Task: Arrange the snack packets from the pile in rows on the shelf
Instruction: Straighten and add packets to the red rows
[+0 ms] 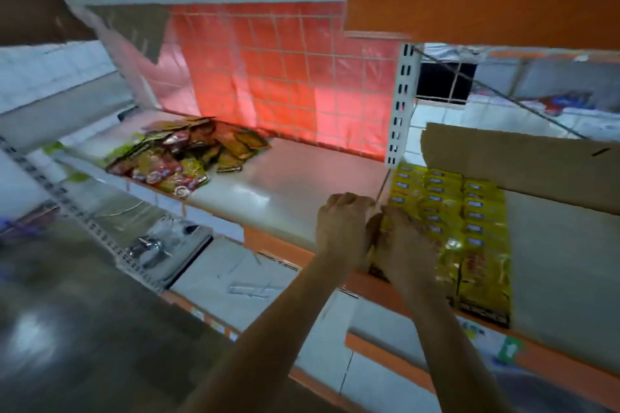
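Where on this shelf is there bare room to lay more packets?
The bare stretch of shelf between the loose pile and the yellow rows is free. Crowded: the pile at left, the rows at right.

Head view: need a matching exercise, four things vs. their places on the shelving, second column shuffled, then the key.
Things:
1. jumbled pile of packets
2. yellow packet rows
3. cardboard sheet
4. left hand and right hand

Places:
A. at the near end of the leftmost yellow row
B. left part of the white shelf
C. right of the white upright, lined up
D. over the far end of the yellow rows

Pairs: 1-B, 2-C, 3-D, 4-A.
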`<state>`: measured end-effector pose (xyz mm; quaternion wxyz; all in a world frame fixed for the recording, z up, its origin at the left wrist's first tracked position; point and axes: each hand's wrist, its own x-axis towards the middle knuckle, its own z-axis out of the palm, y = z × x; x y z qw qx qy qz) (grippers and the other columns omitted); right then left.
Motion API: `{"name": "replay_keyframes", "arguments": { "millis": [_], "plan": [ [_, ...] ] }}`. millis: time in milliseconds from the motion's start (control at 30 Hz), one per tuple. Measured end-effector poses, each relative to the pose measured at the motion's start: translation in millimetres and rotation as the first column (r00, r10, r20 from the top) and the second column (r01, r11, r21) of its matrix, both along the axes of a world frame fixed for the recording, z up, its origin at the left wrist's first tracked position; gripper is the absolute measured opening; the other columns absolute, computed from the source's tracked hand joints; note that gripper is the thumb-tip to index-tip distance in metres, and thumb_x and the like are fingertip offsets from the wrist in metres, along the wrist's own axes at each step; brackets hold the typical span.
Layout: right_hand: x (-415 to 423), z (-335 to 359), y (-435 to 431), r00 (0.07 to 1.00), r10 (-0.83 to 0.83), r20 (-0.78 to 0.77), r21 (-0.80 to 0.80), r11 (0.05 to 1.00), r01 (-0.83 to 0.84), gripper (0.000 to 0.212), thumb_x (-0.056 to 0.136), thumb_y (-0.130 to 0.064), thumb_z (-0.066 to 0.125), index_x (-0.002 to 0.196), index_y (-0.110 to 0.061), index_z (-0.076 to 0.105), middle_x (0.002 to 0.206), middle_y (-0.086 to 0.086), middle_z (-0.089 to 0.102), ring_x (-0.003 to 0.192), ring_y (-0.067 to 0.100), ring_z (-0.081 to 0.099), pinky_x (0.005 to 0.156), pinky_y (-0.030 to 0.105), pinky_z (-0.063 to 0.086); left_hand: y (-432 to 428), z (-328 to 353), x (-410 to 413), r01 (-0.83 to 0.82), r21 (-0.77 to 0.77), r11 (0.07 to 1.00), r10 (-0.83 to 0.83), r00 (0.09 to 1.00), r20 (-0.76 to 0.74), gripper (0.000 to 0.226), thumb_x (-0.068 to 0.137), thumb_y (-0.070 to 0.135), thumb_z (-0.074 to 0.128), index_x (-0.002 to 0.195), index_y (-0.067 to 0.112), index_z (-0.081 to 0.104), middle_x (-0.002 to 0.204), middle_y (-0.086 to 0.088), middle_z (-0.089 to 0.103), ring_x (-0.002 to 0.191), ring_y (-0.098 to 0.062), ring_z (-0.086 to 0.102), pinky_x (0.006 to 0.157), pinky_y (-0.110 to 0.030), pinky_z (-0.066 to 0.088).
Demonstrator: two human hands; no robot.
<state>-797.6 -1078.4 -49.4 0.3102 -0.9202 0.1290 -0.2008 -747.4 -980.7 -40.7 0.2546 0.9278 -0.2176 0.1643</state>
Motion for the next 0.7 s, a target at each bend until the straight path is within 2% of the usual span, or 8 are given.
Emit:
{"name": "replay_keyframes", "arguments": {
  "millis": [100, 200, 333, 600, 700],
  "plan": [
    [17.7, -2.8, 43.3, 0.998, 0.052, -0.019, 0.031, 0.998, -0.051, 0.04, 0.082, -0.015, 0.061, 0.122, -0.01, 0.06, 0.123, 0.009, 0.062, 0.115, 0.031, 0.055, 0.097, 0.032, 0.038, 48.5, 1.4, 13.9, -0.054, 0.013, 0.998, 0.055, 0.997, -0.051, 0.034, 0.086, 0.036, 0.061, 0.113, 0.017, 0.069, 0.112, -0.007, 0.068, 0.108, -0.031, 0.057, 0.087, -0.04, 0.047],
    [34.6, -4.0, 79.5, 0.991, 0.113, -0.065, 0.024, 0.993, -0.111, 0.043, 0.088, -0.019, 0.062, 0.13, -0.015, 0.055, 0.134, 0.001, 0.055, 0.126, 0.023, 0.046, 0.111, 0.02, 0.01, 92.2, 0.0, 27.1, -0.121, 0.038, 0.992, 0.123, 0.989, -0.077, 0.036, 0.09, 0.034, 0.06, 0.122, 0.019, 0.063, 0.121, -0.005, 0.064, 0.116, -0.028, 0.052, 0.093, -0.038, 0.045],
    [61.4, -7.1, 115.5, 0.98, 0.185, -0.07, 0.05, 0.982, -0.182, 0.041, 0.091, -0.021, 0.058, 0.132, -0.016, 0.053, 0.137, -0.001, 0.053, 0.128, 0.02, 0.043, 0.108, 0.03, 0.029, 137.2, -4.8, 47.5, -0.219, 0.027, 0.975, 0.221, 0.968, -0.117, 0.041, 0.09, 0.034, 0.06, 0.128, 0.02, 0.059, 0.126, -0.005, 0.061, 0.117, -0.029, 0.051, 0.094, -0.039, 0.044],
    [148.6, -12.6, 173.0, 0.962, 0.245, -0.118, 0.045, 0.97, -0.241, 0.044, 0.091, -0.021, 0.058, 0.133, -0.012, 0.05, 0.14, 0.004, 0.05, 0.13, 0.023, 0.042, 0.109, 0.03, 0.028, 203.9, -16.0, 121.1, -0.331, 0.055, 0.942, 0.334, 0.912, -0.238, 0.05, 0.092, 0.035, 0.059, 0.137, 0.014, 0.049, 0.132, -0.009, 0.056, 0.122, -0.028, 0.047, 0.103, -0.035, 0.036],
    [192.5, -9.4, 186.5, 0.955, 0.263, -0.14, 0.024, 0.965, -0.262, 0.041, 0.09, -0.016, 0.057, 0.13, -0.009, 0.054, 0.136, 0.008, 0.053, 0.126, 0.026, 0.045, 0.106, 0.029, 0.029, 218.2, -13.6, 157.4, -0.35, 0.039, 0.936, 0.347, 0.896, -0.278, 0.047, 0.092, 0.03, 0.059, 0.135, 0.013, 0.049, 0.13, -0.011, 0.056, 0.122, -0.028, 0.048, 0.1, -0.034, 0.037]
  ]
}}
